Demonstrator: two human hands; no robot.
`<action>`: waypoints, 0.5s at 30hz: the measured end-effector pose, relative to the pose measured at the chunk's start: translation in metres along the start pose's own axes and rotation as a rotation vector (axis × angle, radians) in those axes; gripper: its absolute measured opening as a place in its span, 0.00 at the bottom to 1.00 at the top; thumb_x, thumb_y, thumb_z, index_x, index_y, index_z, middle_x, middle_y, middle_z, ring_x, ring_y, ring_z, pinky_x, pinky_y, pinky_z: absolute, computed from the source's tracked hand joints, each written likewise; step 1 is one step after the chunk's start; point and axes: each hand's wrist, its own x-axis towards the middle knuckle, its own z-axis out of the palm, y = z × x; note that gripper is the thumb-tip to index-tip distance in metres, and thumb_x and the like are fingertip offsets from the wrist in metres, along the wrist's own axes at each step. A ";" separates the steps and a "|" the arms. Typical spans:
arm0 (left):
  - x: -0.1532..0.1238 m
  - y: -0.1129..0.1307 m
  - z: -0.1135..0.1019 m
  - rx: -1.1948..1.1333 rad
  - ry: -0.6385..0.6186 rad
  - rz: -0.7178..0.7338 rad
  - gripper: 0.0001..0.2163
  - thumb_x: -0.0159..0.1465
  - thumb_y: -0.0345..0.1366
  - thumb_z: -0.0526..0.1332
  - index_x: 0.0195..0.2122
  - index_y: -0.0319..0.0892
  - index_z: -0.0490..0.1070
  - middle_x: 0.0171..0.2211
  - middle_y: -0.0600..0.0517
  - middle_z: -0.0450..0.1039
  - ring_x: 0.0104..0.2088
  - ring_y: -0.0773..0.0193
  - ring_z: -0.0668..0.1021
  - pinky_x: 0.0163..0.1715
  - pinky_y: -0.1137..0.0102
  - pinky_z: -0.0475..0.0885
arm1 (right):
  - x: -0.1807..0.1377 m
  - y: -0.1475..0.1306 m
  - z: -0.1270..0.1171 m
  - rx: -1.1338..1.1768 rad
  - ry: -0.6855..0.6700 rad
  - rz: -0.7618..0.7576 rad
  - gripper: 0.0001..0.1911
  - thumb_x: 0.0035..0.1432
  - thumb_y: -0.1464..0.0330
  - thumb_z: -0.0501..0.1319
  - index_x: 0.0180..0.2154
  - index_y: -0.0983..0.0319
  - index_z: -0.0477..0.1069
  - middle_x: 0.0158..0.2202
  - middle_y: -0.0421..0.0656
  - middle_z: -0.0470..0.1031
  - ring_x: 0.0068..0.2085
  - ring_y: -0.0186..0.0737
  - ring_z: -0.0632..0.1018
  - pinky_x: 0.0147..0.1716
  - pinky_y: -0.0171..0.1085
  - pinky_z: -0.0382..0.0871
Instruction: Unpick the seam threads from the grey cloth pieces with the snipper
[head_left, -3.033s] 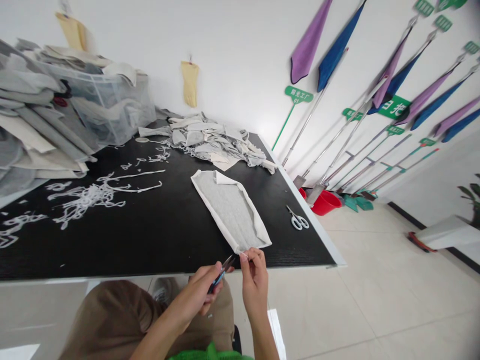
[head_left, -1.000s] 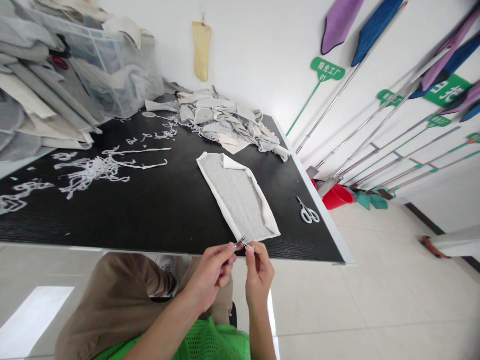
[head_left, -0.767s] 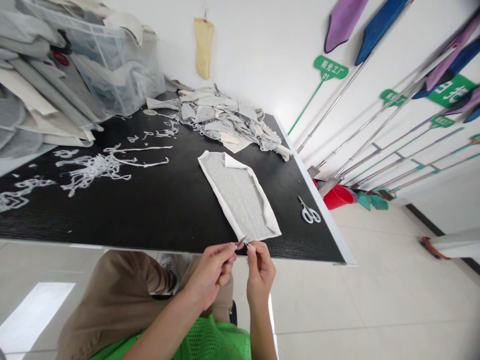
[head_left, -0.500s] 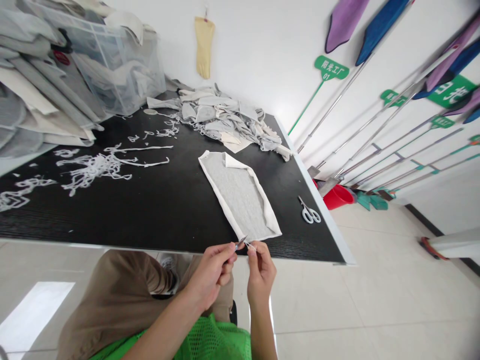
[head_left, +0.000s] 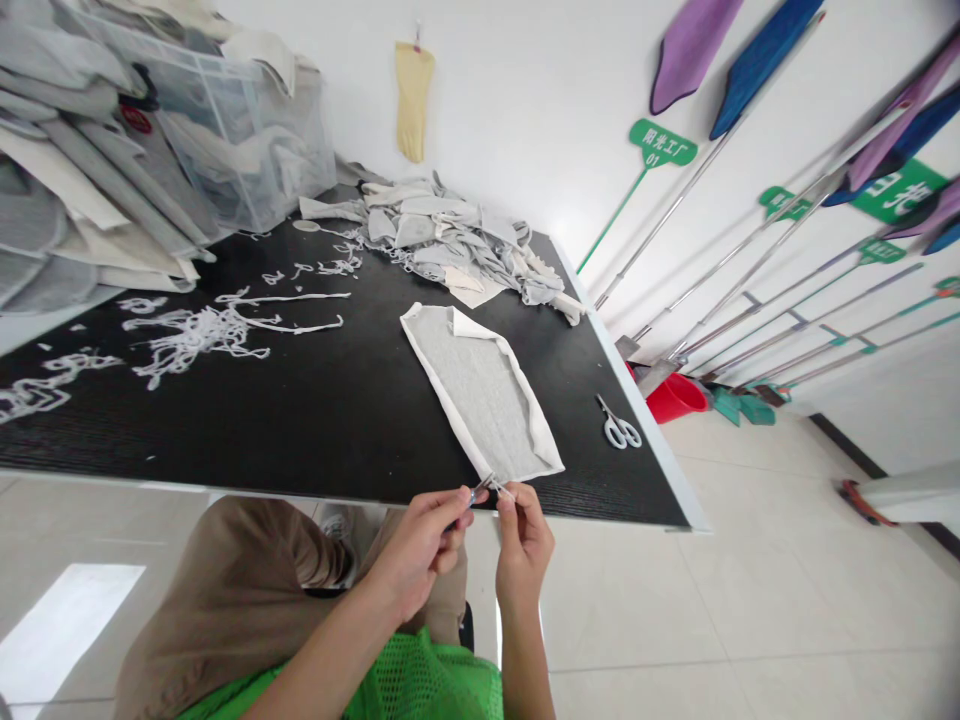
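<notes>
Left hand (head_left: 429, 545) curled around one metal-tipped tool (head_left: 477, 493); right hand (head_left: 523, 540) pinched thread (head_left: 501, 488) at a corner of one gray cloth (head_left: 486, 390) on the desk (head_left: 330, 430), near one pair of scissors (head_left: 614, 431); one clear bin (head_left: 255, 212) held fabric (head_left: 262, 55).

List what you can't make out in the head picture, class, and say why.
All in the head view:
- Handle of the small tool: mostly hidden by the left hand.
- Gripped end of the white thread: covered by the right hand.
- Left part of the clear bin: behind stacked cloth.
- Top of the large purple cloth: cut off by the upper edge.
</notes>
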 end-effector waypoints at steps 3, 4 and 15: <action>0.001 0.000 0.001 0.016 0.013 0.003 0.21 0.49 0.48 0.73 0.34 0.34 0.75 0.22 0.59 0.58 0.18 0.79 0.51 0.16 0.78 0.38 | 0.000 -0.001 0.000 0.020 -0.018 0.006 0.06 0.65 0.68 0.57 0.36 0.61 0.71 0.36 0.43 0.72 0.39 0.40 0.74 0.43 0.40 0.67; 0.001 0.000 0.001 0.019 0.019 0.006 0.21 0.49 0.47 0.72 0.34 0.34 0.75 0.22 0.59 0.57 0.18 0.79 0.51 0.16 0.78 0.38 | 0.000 0.000 0.000 0.025 -0.015 0.005 0.06 0.65 0.68 0.57 0.36 0.61 0.71 0.36 0.42 0.72 0.39 0.40 0.74 0.43 0.40 0.66; 0.000 -0.002 0.001 0.005 0.035 0.020 0.22 0.49 0.47 0.73 0.35 0.33 0.76 0.22 0.59 0.57 0.19 0.79 0.50 0.15 0.79 0.39 | -0.003 0.003 0.000 0.055 0.017 0.008 0.04 0.64 0.69 0.58 0.37 0.60 0.71 0.36 0.41 0.70 0.40 0.38 0.72 0.42 0.38 0.64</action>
